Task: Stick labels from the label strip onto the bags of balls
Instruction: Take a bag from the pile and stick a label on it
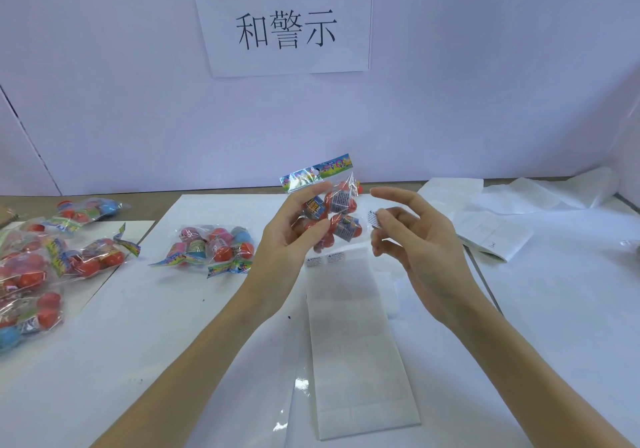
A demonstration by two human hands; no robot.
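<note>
Head view is showing a white surface [173, 361] lying under everything, with a long label strip [356, 343] stretching toward the person at centre. Loose bags of balls [211, 247] are sitting left of it, more piling at the far left edge. The left hand [294, 236] is gripping one bag [332, 212] upright above the strip's far end. The right hand [415, 236] is pinching a small label [373, 220] just beside that bag, its other fingers [391, 196] spreading loosely.
</note>
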